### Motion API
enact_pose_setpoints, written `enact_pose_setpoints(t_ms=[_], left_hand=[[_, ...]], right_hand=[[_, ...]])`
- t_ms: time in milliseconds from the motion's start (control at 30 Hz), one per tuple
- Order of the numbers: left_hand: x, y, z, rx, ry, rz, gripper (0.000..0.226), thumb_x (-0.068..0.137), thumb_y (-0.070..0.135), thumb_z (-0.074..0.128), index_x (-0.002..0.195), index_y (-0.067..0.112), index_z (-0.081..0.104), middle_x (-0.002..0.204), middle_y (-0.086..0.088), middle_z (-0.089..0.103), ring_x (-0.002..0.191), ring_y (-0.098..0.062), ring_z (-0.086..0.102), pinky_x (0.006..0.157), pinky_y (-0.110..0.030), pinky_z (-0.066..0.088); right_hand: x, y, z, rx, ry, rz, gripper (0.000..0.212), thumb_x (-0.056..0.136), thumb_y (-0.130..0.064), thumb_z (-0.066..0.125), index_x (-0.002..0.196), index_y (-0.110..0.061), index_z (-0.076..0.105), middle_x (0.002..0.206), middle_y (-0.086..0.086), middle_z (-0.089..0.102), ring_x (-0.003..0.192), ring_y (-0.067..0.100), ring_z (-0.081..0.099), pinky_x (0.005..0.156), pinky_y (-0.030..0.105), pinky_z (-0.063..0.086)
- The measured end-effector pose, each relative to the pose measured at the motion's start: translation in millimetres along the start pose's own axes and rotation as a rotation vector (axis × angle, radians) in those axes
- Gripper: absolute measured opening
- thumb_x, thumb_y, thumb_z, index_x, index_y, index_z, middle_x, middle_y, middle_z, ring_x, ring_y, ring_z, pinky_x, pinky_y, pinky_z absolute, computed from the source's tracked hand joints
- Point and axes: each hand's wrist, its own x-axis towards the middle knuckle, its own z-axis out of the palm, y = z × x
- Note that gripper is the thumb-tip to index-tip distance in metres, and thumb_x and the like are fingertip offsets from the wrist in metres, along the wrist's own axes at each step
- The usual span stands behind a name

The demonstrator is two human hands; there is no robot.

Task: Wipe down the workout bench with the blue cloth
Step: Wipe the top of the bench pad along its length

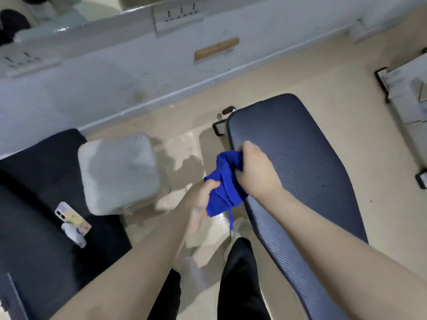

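Both hands bunch cloth (225, 183) at left edge of bench (298, 172): left hand (203, 199) pinches lower part, right hand (256, 168) clenched on top, probably folding pad before wiping

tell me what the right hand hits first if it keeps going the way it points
Probably the bench pad: the right hand, gripping the cloth, points up-left along the pad's left edge. Depth is unclear, so it might pass over the edge.

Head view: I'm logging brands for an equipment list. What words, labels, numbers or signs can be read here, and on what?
None can be read.
Workout bench: ribbed padding, no label showing.
Blue cloth: plain.
Phone: coloured patches on its back, too blurred to read.
Wall sockets: markings too blurred.
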Motion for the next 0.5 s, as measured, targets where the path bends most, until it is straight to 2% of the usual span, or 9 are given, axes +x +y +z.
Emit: enact_pose_setpoints(t_ms=[33,100,200,233,300,333,367,433,500], left_hand=[[10,-1,18,-0.029,-0.013,0.01,0.025,0.097,0.02,0.041,0.09,0.019,0.064,0.075,0.004,0.073,0.077,-0.014,0.066,0.08,-0.03,0.05],[28,-3,53,-0.149,-0.063,0.008,0.037,0.099,0.031,0.032,0.095,0.018,0.066,0.085,0.003,0.074,0.076,-0.011,0.069,0.077,-0.028,0.052],[51,-5,98,-0.293,-0.098,-0.012,0.055,0.098,0.052,0.026,0.125,0.015,0.056,0.118,-0.005,0.066,0.097,-0.015,0.066,0.077,-0.027,0.054],[59,-6,111,-0.308,-0.146,0.0,0.061,0.096,0.056,0.023,0.125,0.013,0.055,0.114,-0.006,0.068,0.098,-0.015,0.067,0.078,-0.026,0.053],[75,-5,136,-0.254,-0.237,0.027,0.068,0.095,0.061,0.013,0.111,0.011,0.058,0.078,-0.002,0.074,0.076,-0.009,0.071,0.069,-0.02,0.055],[86,-5,146,-0.193,-0.248,0.033,0.07,0.094,0.061,0.009,0.105,0.013,0.058,0.064,0.001,0.071,0.065,-0.006,0.069,0.064,-0.018,0.055],[96,-1,156,-0.126,-0.237,0.031,0.07,0.094,0.061,0.008,0.106,0.014,0.058,0.064,0.004,0.07,0.062,-0.006,0.067,0.065,-0.019,0.054],[116,13,171,0.126,-0.181,0.07,0.066,0.098,0.053,0.009,0.116,0.014,0.059,0.09,0.002,0.071,0.082,-0.01,0.063,0.082,-0.024,0.049],[142,27,177,0.591,-0.086,0.247,0.053,0.102,0.037,0.019,0.114,0.011,0.063,0.113,-0.004,0.067,0.104,-0.018,0.057,0.095,-0.031,0.043]], right_hand=[[-1,14,1,-0.016,0.044,-0.053,0.029,0.078,0.003,0.05,0.107,-0.002,0.046,0.111,0.016,0.049,0.098,0.034,0.048,0.072,0.035,0.036],[-4,41,-1,0.012,0.045,-0.14,0.041,0.078,0.0,0.051,0.118,-0.003,0.047,0.117,0.016,0.046,0.104,0.034,0.046,0.084,0.037,0.038],[-6,84,-6,-0.008,-0.047,-0.217,0.057,0.081,-0.029,0.049,0.135,-0.011,0.041,0.129,0.012,0.044,0.114,0.033,0.042,0.099,0.039,0.032],[-4,99,-9,-0.034,-0.069,-0.249,0.062,0.081,-0.036,0.047,0.139,-0.017,0.037,0.135,0.009,0.041,0.12,0.031,0.038,0.102,0.042,0.028],[9,130,-19,-0.012,-0.113,-0.306,0.065,0.08,-0.038,0.051,0.141,-0.028,0.032,0.142,0.006,0.032,0.131,0.029,0.027,0.108,0.05,0.021],[20,147,-24,0.014,-0.137,-0.325,0.066,0.079,-0.034,0.056,0.141,-0.029,0.032,0.143,0.007,0.029,0.133,0.029,0.025,0.108,0.053,0.025],[34,163,-29,0.032,-0.147,-0.33,0.067,0.078,-0.029,0.06,0.14,-0.029,0.033,0.143,0.009,0.028,0.131,0.031,0.027,0.104,0.053,0.033],[65,193,-39,0.043,-0.094,-0.33,0.063,0.077,-0.02,0.064,0.135,-0.026,0.04,0.136,0.013,0.035,0.12,0.035,0.039,0.092,0.051,0.045],[91,213,-43,-0.028,0.065,-0.397,0.054,0.074,-0.014,0.066,0.125,-0.023,0.051,0.122,0.017,0.048,0.101,0.038,0.051,0.079,0.049,0.05]])
